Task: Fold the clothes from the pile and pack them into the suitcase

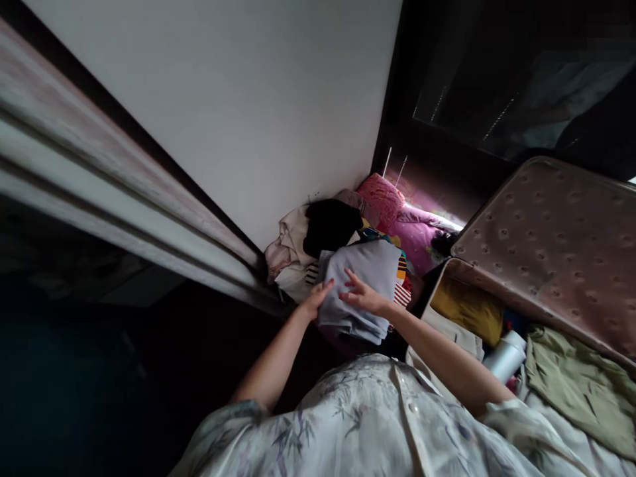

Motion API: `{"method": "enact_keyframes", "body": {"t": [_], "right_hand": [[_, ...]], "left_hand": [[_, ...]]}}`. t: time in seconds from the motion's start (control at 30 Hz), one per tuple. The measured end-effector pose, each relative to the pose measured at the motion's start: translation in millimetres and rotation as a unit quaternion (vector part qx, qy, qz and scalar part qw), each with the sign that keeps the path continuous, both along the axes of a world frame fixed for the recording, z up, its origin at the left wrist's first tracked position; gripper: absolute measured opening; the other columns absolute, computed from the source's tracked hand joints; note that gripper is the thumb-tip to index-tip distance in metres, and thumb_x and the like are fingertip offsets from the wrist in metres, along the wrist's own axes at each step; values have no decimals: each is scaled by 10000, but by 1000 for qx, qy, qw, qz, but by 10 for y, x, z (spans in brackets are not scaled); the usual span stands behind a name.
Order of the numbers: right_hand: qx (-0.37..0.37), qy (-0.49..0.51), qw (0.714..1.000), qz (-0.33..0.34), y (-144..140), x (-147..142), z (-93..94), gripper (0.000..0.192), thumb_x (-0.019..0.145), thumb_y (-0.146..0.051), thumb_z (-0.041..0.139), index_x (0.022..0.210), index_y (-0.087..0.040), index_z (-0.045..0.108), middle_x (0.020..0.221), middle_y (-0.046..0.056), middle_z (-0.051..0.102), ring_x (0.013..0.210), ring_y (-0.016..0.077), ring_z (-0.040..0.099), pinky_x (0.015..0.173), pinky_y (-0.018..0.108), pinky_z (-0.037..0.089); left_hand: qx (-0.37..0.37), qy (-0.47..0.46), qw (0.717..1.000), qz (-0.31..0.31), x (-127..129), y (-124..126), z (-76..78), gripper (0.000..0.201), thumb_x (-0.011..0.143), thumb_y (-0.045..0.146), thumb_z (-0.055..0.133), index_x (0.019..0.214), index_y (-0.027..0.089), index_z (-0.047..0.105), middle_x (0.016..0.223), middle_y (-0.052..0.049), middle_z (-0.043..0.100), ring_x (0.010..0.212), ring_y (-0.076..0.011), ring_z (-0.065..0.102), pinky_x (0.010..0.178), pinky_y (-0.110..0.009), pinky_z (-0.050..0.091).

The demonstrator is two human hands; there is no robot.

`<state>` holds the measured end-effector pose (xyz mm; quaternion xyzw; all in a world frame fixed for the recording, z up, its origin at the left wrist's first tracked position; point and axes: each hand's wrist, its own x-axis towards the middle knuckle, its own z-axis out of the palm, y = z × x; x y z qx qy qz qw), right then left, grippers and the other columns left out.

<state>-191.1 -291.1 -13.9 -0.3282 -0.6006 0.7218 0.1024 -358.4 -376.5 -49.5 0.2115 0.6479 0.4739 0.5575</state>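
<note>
Folded grey garment (362,291) on top of a clothes pile (308,245) in the corner below the white wall (238,99). The stack under the garment looked uneven; pressure near its edge could have tipped it or undone the folds. Left hand (316,299) lay at the garment's left edge, fingers curled loosely against the cloth; a true grip could not be told. Right hand (362,295) rested flat on top, fingers spread and released. An open suitcase (546,245) stood right of the garment.
</note>
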Motion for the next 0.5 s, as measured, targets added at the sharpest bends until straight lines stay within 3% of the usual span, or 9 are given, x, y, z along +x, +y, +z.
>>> {"method": "enact_keyframes", "body": {"t": [0.07,0.17,0.3,0.4,0.5], "right_hand": [[118,-40,992,15,2,63,-265,771,674,-405,855,1384,-251,598,1070,56,624,913,207,619,844,395,566],[230,-49,971,40,-41,282,-508,551,682,-383,836,1201,-249,708,1028,56,612,934,231,593,906,425,544],[337,-89,934,83,-157,544,-570,581,704,-269,790,1277,-242,692,1247,113,578,1147,300,523,1070,507,440],[420,-151,884,141,-228,736,-562,508,771,-197,710,1279,-219,704,1289,146,560,1132,304,516,1032,473,447],[448,-210,844,206,-277,934,-565,420,827,-156,622,1231,-210,725,1246,130,571,1126,266,504,994,393,449]], "left_hand": [[-12,67,998,-19,-93,-26,-193,428,856,368,733,1205,123,683,1008,-110,777,930,-246,738,821,-341,591],[-18,238,971,-13,-117,-25,-362,228,856,199,659,1065,121,707,960,-95,768,985,-236,715,864,-311,555],[-36,343,938,10,-213,-69,-420,198,931,188,538,1036,142,699,971,-134,742,1016,-263,704,894,-322,519],[-60,412,909,-3,-332,-128,-469,178,934,185,539,1045,140,670,946,-145,729,968,-278,711,867,-334,509],[-56,414,908,-21,-388,-133,-535,117,913,210,595,996,147,648,925,-135,721,940,-281,708,831,-330,504]]}}
